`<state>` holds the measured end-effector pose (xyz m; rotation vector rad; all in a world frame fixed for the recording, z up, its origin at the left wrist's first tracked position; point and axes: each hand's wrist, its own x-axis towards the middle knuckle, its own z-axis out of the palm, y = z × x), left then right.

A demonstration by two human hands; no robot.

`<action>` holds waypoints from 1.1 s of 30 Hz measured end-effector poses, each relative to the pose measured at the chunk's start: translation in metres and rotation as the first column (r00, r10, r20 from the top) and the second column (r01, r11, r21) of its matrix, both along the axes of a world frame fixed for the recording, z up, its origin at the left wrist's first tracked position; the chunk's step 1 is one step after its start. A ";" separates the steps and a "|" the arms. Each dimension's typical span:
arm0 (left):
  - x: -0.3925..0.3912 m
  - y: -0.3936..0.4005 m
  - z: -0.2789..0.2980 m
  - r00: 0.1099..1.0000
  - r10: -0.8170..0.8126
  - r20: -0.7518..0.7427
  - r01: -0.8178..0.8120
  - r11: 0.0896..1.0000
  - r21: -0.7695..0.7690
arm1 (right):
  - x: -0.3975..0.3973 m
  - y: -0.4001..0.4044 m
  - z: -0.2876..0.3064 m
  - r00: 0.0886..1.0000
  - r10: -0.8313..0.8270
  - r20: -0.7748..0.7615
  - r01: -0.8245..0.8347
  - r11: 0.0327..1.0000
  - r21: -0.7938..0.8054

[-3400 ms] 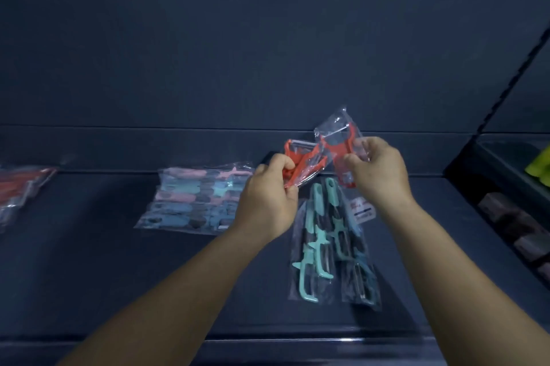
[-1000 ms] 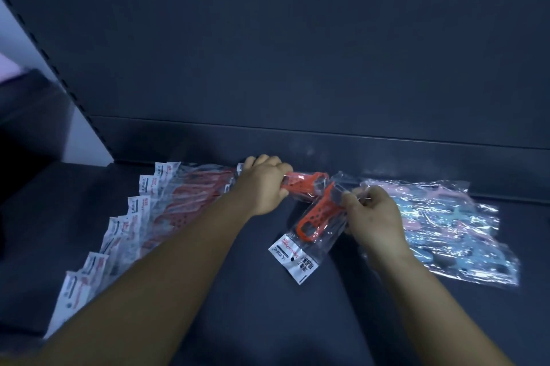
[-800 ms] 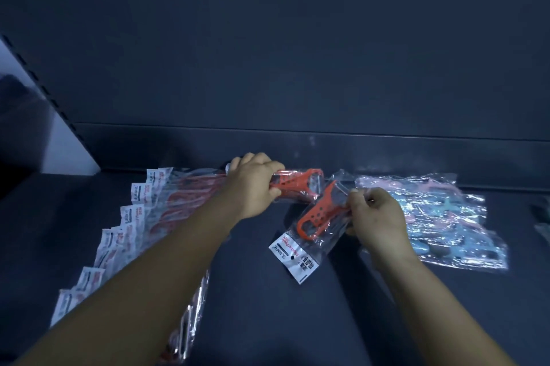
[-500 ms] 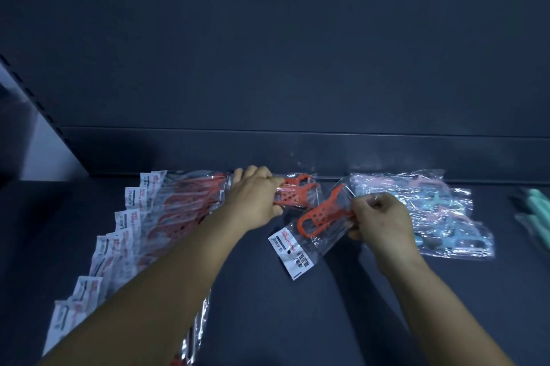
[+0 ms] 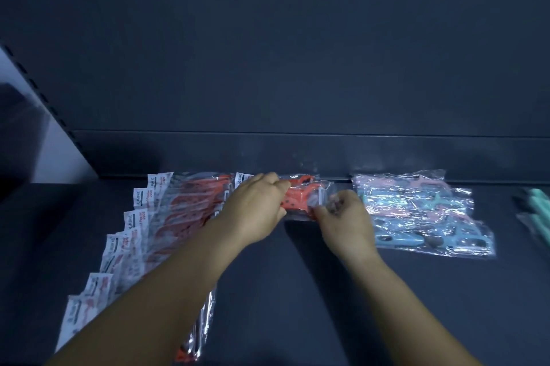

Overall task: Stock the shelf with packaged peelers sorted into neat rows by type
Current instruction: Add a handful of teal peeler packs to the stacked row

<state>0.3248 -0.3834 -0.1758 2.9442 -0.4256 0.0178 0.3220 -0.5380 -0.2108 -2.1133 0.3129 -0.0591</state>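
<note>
At the far left a pale wall panel point(image 5: 44, 139) shows beside the slotted upright of the dark shelf point(image 5: 297, 291). On the shelf's left part lies a row of red peeler packs point(image 5: 154, 225), overlapping like fanned cards, their white header labels turned to the left, the row running from the near edge back to the shelf's rear lip.

The left hand point(image 5: 256, 210) reaches over the far end of that row. Its fingers are curled down onto the left end of a red packaged peeler point(image 5: 300, 200), which lies flat against the back lip just right of the row; the thumb is hidden under the hand, so whether it pinches the plastic or only presses on it cannot be told.

The right hand point(image 5: 345, 216) meets the same pack from the right. Its fingers are bent, and the fingertips nip the clear plastic at the pack's right end, crumpling it a little.

Just right of that hand, touching or nearly so, sits a loose pile of blue and pink peeler packs point(image 5: 422, 213) in glossy wrap. At the far right edge, well apart from the pile, teal peeler packs point(image 5: 535, 210) are partly cut off and blurred.
</note>
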 end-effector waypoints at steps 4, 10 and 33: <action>0.008 -0.010 -0.011 0.999 -0.048 -0.004 0.048 0.996 0.082 | 0.000 0.001 -0.005 0.995 0.083 -0.051 -0.093 0.968 -0.232; 0.010 -0.004 -0.025 0.998 -0.041 -0.038 0.046 0.990 0.134 | 0.001 0.001 -0.005 0.989 0.126 -0.083 -0.148 0.926 -0.349; -0.004 -0.048 -0.006 0.990 -0.138 0.007 0.136 0.979 0.151 | -0.020 -0.023 0.009 0.948 0.316 0.044 -0.221 0.750 -0.623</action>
